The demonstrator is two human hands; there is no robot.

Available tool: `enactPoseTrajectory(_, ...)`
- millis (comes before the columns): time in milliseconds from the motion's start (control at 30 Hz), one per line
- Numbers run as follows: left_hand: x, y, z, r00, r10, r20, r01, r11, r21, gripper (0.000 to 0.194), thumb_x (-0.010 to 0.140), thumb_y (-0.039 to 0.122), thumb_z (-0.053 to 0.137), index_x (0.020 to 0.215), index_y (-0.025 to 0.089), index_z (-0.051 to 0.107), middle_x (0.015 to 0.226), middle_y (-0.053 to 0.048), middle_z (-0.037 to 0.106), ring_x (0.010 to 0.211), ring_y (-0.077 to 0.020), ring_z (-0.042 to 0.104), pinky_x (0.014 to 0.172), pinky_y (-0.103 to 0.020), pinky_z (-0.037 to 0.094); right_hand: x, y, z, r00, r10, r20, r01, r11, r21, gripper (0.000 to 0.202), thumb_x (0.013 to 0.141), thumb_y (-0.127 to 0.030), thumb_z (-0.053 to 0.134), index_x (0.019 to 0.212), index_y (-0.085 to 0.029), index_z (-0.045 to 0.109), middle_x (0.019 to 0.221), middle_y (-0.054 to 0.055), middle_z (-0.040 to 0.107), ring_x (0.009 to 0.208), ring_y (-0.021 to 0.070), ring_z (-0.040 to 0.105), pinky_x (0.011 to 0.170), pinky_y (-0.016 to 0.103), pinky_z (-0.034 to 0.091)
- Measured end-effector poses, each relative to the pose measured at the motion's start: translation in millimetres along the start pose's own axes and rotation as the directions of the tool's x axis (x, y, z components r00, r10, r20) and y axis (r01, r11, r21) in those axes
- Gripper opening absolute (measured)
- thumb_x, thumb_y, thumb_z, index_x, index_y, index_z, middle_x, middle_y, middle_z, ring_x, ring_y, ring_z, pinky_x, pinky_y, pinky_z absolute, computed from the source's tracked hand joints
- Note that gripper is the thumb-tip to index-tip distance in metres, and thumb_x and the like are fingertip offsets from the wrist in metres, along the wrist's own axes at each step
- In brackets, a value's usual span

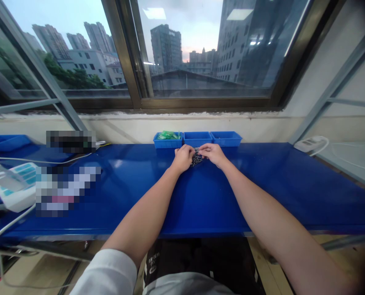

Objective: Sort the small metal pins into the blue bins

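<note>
Both arms reach forward over the blue table (200, 196). A pile of small dark, metallic pieces (196, 158) lies on it between the hands. My left hand (184, 157) is at the pile's left side, fingers curled together; whatever they hold is too small to make out. From the right, my right hand (212, 154) touches the pile's upper edge with thumb and fingers pinched, and any piece in them cannot be told apart. Just behind stand three blue bins: the left bin (168, 143) holds green items (169, 135), then come a middle bin (197, 137) and a right bin (227, 138).
At the left are a white and teal device (19, 182), white cables and blurred-out objects. Another blue tray (8, 142) sits at the far left. A white power strip (311, 143) lies at the back right. Grey metal struts rise on both sides before the window.
</note>
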State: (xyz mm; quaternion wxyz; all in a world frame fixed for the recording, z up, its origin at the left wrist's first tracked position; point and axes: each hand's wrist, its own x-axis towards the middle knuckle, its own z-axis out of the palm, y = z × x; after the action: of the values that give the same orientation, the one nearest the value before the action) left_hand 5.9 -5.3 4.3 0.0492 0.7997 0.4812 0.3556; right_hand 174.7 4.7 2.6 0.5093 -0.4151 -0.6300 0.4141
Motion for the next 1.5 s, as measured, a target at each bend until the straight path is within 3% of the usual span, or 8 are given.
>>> enactPoseTrajectory(167,-1,-1,0.8,1.0,0.005,-0.01,-0.005,1.0,-0.006,0.01,0.089,0.026,0.048,0.091,0.02,0.055,0.098,-0.003,0.063,0.098,-0.0182,0.057,0.089,-0.036,0.035,0,-1,-2,1.0,-0.027,-0.002,0.027,0.999,0.033,0.025,0.058,-0.035,0.072,0.071,-0.015,0.066,0.061,0.002,0.063,0.051,0.0125,0.052,0.053,0.028,0.042)
enactPoseTrajectory(233,-2,-1,1.3,0.999,-0.013,-0.029,0.013,1.0,0.004,0.018,0.088,0.033,0.05,0.101,0.02,0.053,0.106,-0.005,0.062,0.104,-0.0198,0.055,0.091,-0.037,0.035,0,-1,-3,0.999,-0.032,-0.04,0.033,0.999,0.03,0.023,0.058,-0.033,0.072,0.072,-0.015,0.067,0.059,0.001,0.063,0.052,0.0124,0.052,0.053,0.027,0.041)
enactPoseTrajectory(467,-3,-2,1.9,0.994,-0.103,-0.02,0.105,0.989,0.1,0.036,0.088,0.038,0.048,0.12,0.02,0.046,0.123,-0.01,0.054,0.119,-0.0239,0.048,0.096,-0.041,0.035,7,8,-16,0.951,-0.076,-0.3,0.07,0.997,-0.032,0.022,0.058,-0.028,0.07,0.076,-0.016,0.068,0.072,0.003,0.067,0.07,0.0161,0.06,0.071,0.03,0.047)
enactPoseTrajectory(700,-4,-3,1.4,0.989,-0.139,0.04,0.132,0.98,0.147,0.038,0.088,0.039,0.046,0.122,0.021,0.046,0.126,-0.01,0.052,0.121,-0.0253,0.046,0.097,-0.042,0.036,15,18,-37,0.887,0.012,-0.461,-0.018,1.0,-0.01,0.031,0.06,-0.027,0.064,0.088,-0.014,0.069,0.083,0.006,0.07,0.077,0.0189,0.063,0.072,0.032,0.049)
enactPoseTrajectory(867,-4,-5,2.2,0.987,-0.143,0.076,0.13,0.979,0.157,0.04,0.088,0.043,0.046,0.121,0.021,0.046,0.126,-0.01,0.051,0.12,-0.0265,0.046,0.097,-0.044,0.036,18,22,-50,0.843,-0.081,-0.532,-0.101,0.947,-0.304,0.042,0.064,-0.023,0.061,0.105,-0.014,0.067,0.101,0.009,0.068,0.094,0.0221,0.061,0.089,0.036,0.045)
enactPoseTrajectory(967,-4,-6,3.4,0.989,-0.122,0.086,0.109,0.984,0.14,0.044,0.086,0.045,0.047,0.123,0.02,0.045,0.126,-0.01,0.05,0.12,-0.0265,0.047,0.097,-0.043,0.037,15,20,-53,0.833,-0.147,-0.534,-0.21,0.809,-0.549,0.047,0.066,-0.026,0.061,0.111,-0.015,0.065,0.114,0.011,0.063,0.111,0.0294,0.049,0.097,0.045,0.037)
enactPoseTrajectory(1100,-5,-6,3.4,0.993,-0.073,0.095,0.062,0.992,0.114,0.045,0.086,0.043,0.048,0.124,0.02,0.045,0.126,-0.011,0.05,0.12,-0.0254,0.047,0.097,-0.04,0.039,13,18,-48,0.855,-0.159,-0.494,-0.264,0.686,-0.677,0.055,0.068,-0.032,0.061,0.121,-0.018,0.059,0.128,0.011,0.052,0.115,0.0341,0.04,0.095,0.05,0.035)
enactPoseTrajectory(1500,-6,-5,3.1,0.982,-0.071,0.174,0.042,0.985,0.168,0.053,0.084,0.051,0.047,0.126,0.019,0.044,0.127,-0.012,0.05,0.12,-0.0272,0.047,0.097,-0.043,0.038,15,21,-43,0.916,-0.009,-0.4,-0.321,0.583,-0.747,0.078,0.068,-0.042,0.062,0.139,-0.019,0.037,0.147,0.01,0.03,0.122,0.0378,0.031,0.095,0.05,0.035)
